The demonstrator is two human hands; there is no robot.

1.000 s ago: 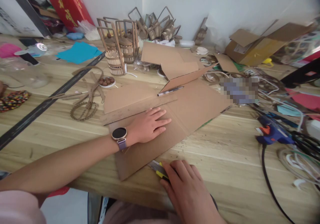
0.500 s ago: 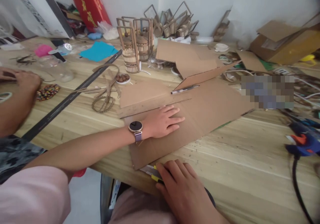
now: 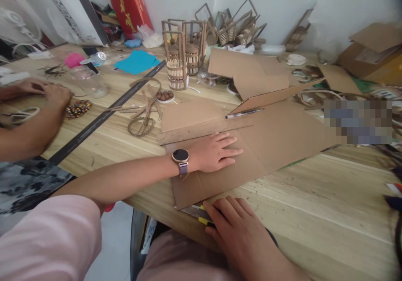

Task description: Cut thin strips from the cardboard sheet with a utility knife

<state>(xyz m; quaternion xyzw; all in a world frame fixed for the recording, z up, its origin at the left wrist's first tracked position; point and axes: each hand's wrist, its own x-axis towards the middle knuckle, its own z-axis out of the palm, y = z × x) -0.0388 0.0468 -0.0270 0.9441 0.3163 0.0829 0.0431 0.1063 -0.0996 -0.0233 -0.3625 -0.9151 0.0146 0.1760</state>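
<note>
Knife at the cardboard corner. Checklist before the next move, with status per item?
1. Left hand flat on the cardboard sheet, pinning it: ok.
2. Right hand closed on the utility knife at the sheet's near corner: ok.
3. Left hand apart from the knife: ok.
4. Blade extended and locked: cannot tell.
5. Sheet free of loose items: not ok, a pen lies on its far part.
6. Co-worker's hand away from the sheet: ok, it is at the far left.

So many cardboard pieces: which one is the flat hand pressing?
The big front sheet under the left hand; the other pieces lie farther back.
</note>
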